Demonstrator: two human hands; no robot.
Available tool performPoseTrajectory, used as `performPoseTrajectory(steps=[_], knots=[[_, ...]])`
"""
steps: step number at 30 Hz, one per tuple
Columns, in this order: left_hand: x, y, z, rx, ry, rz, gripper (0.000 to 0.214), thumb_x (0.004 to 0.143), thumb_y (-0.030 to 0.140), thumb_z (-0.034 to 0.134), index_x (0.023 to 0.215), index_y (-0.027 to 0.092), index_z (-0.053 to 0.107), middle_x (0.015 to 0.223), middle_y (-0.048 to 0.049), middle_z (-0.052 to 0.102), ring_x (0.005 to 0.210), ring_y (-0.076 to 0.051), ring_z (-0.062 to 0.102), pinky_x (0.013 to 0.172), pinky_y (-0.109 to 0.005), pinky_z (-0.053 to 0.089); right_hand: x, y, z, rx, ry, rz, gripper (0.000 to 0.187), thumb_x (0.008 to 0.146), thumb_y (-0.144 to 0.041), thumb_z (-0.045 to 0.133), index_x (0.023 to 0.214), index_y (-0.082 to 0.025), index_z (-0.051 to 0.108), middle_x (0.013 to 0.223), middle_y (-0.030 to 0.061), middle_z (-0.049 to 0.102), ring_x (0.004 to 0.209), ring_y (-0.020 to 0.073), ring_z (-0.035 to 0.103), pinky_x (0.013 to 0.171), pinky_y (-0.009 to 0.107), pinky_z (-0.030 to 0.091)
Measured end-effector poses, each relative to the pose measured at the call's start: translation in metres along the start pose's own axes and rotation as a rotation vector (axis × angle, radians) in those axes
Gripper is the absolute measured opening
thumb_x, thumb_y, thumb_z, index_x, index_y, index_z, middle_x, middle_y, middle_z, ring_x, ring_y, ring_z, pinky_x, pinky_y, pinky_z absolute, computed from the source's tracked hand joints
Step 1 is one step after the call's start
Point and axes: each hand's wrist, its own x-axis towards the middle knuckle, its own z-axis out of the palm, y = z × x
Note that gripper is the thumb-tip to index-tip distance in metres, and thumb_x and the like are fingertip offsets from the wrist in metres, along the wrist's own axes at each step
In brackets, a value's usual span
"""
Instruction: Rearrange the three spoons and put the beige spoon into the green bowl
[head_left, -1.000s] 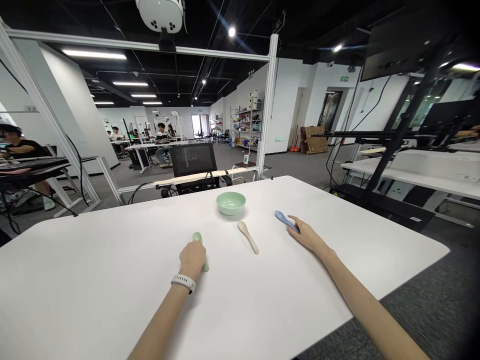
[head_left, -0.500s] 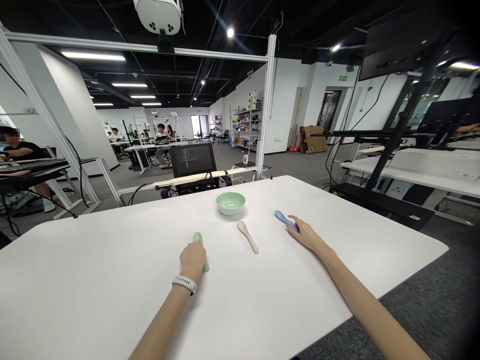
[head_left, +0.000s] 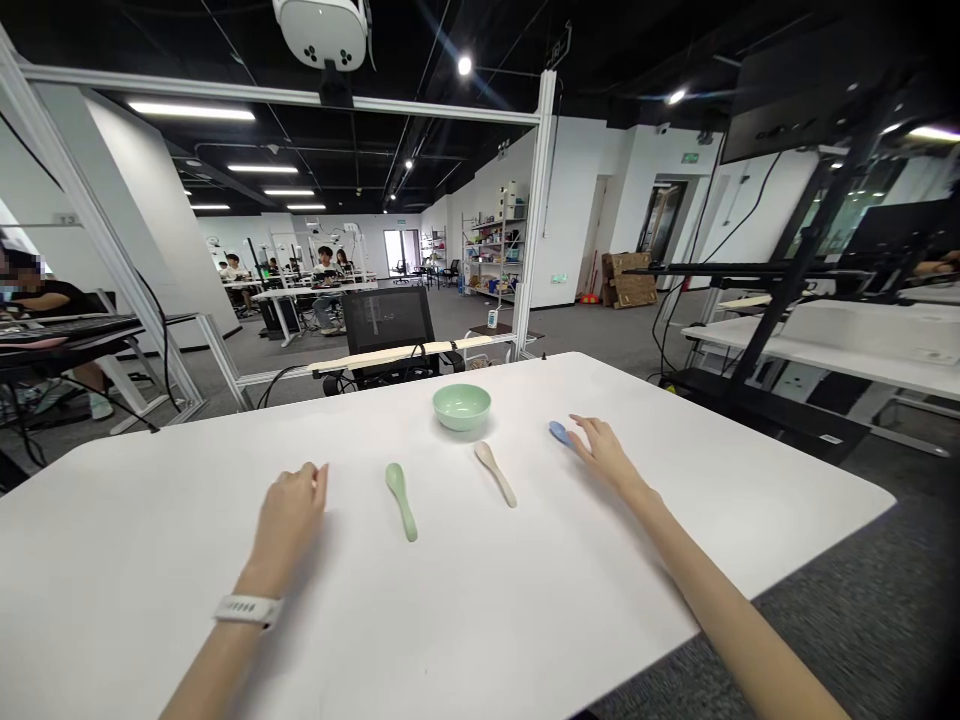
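A green spoon (head_left: 401, 502) lies on the white table (head_left: 465, 610), a little right of my left hand (head_left: 286, 525). That hand is above the table with its fingers loosely curled together and nothing visible in them. It wears a pale wristband (head_left: 247, 609). My right hand (head_left: 606, 455) has its fingers apart over a blue spoon (head_left: 559, 432). The bowl of that spoon shows past the thumb, while its handle is hidden under the hand. A cream spoon (head_left: 496, 474) rests between the other two. Behind it stands a light green bowl (head_left: 462, 408), upright.
A metal frame (head_left: 532, 215) rises beyond the table's far edge. Past it stands a black mesh chair (head_left: 390, 318). Black stands and another white table (head_left: 832, 345) are on the right. Several people sit at desks in the background.
My left hand has let go of the green spoon and moved left. My right hand's fingers have spread and shifted slightly forward over the blue spoon. The spoons and bowl stay in place.
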Motion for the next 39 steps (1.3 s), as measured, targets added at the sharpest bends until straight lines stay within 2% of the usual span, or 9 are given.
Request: performPoseTrajectory(steps=[2, 5, 7, 10, 16, 18, 24, 35, 39], knots=[[-0.002, -0.039, 0.004, -0.003, 0.059, 0.038, 0.051, 0.098, 0.040, 0.025, 0.115, 0.017, 0.067, 0.123, -0.0189, 0.075, 0.123, -0.034, 0.064, 0.106, -0.046, 0.049, 0.008, -0.021, 0.011, 0.010, -0.061, -0.086, 0.059, 0.106, -0.049, 0.030, 0.151, -0.018, 0.052, 0.151, 0.0192, 0.057, 0.142, 0.0324, 0.049, 0.121, 0.052, 0.036], [-0.001, -0.092, 0.029, -0.048, 0.253, 0.095, 0.061, 0.094, 0.046, 0.024, 0.130, 0.016, 0.063, 0.141, -0.0189, 0.068, 0.138, -0.035, 0.055, 0.115, -0.050, 0.044, 0.016, -0.052, 0.036, 0.003, -0.180, -0.156, 0.059, 0.106, -0.043, 0.034, 0.157, -0.017, 0.046, 0.166, 0.0168, 0.042, 0.156, 0.0311, 0.035, 0.127, 0.053, 0.028], [-0.001, -0.118, 0.049, -0.057, 0.260, 0.051, 0.067, 0.093, 0.048, 0.024, 0.137, 0.014, 0.060, 0.149, -0.0194, 0.062, 0.146, -0.036, 0.049, 0.121, -0.052, 0.038, 0.016, -0.066, 0.051, 0.000, -0.255, -0.160, 0.059, 0.106, -0.041, 0.035, 0.160, -0.017, 0.043, 0.170, 0.0155, 0.036, 0.159, 0.0310, 0.029, 0.128, 0.054, 0.025], [-0.002, -0.137, 0.071, -0.069, 0.191, -0.034, 0.071, 0.093, 0.050, 0.022, 0.147, 0.016, 0.053, 0.159, -0.0166, 0.055, 0.154, -0.035, 0.040, 0.126, -0.055, 0.032, 0.011, -0.072, 0.064, -0.001, -0.340, -0.128, 0.062, 0.107, -0.043, 0.033, 0.161, -0.014, 0.041, 0.171, 0.0172, 0.031, 0.160, 0.0322, 0.025, 0.128, 0.055, 0.024], [-0.007, -0.142, 0.087, -0.099, 0.076, -0.135, 0.064, 0.096, 0.050, 0.019, 0.157, 0.042, 0.039, 0.165, 0.0101, 0.047, 0.164, -0.023, 0.019, 0.130, -0.056, 0.018, 0.003, -0.072, 0.064, -0.021, -0.425, -0.056, 0.065, 0.109, -0.046, 0.031, 0.165, -0.014, 0.034, 0.173, 0.0178, 0.025, 0.162, 0.0322, 0.019, 0.129, 0.053, 0.019], [-0.008, -0.143, 0.090, -0.104, 0.055, -0.147, 0.064, 0.097, 0.048, 0.017, 0.157, 0.045, 0.039, 0.165, 0.0139, 0.045, 0.164, -0.021, 0.016, 0.130, -0.055, 0.017, 0.003, -0.074, 0.061, -0.037, -0.455, -0.044, 0.065, 0.109, -0.045, 0.029, 0.166, -0.013, 0.034, 0.173, 0.0179, 0.024, 0.162, 0.0315, 0.018, 0.130, 0.051, 0.018], [-0.012, -0.146, 0.096, -0.128, -0.016, -0.084, 0.083, 0.096, 0.056, 0.014, 0.160, 0.009, 0.039, 0.173, -0.0139, 0.033, 0.163, -0.033, 0.019, 0.130, -0.063, 0.015, 0.003, -0.081, 0.056, -0.068, -0.485, -0.012, 0.065, 0.109, -0.044, 0.028, 0.165, -0.012, 0.035, 0.173, 0.0165, 0.024, 0.162, 0.0292, 0.018, 0.131, 0.047, 0.014], [-0.013, -0.153, 0.101, -0.184, -0.020, -0.106, 0.089, 0.094, 0.065, 0.014, 0.162, 0.010, 0.036, 0.174, -0.0147, 0.029, 0.163, -0.036, 0.018, 0.129, -0.067, 0.016, 0.003, -0.081, 0.056, -0.068, -0.462, -0.010, 0.064, 0.109, -0.043, 0.030, 0.164, -0.010, 0.038, 0.173, 0.0172, 0.027, 0.162, 0.0307, 0.020, 0.130, 0.047, 0.018], [-0.013, -0.150, 0.098, -0.179, -0.021, -0.115, 0.090, 0.094, 0.064, 0.013, 0.162, 0.009, 0.035, 0.174, -0.0152, 0.029, 0.163, -0.036, 0.018, 0.129, -0.067, 0.016, 0.004, -0.093, 0.044, -0.026, -0.343, -0.055, 0.053, 0.106, -0.035, 0.038, 0.150, -0.011, 0.056, 0.160, 0.0186, 0.051, 0.151, 0.0296, 0.043, 0.123, 0.043, 0.030]])
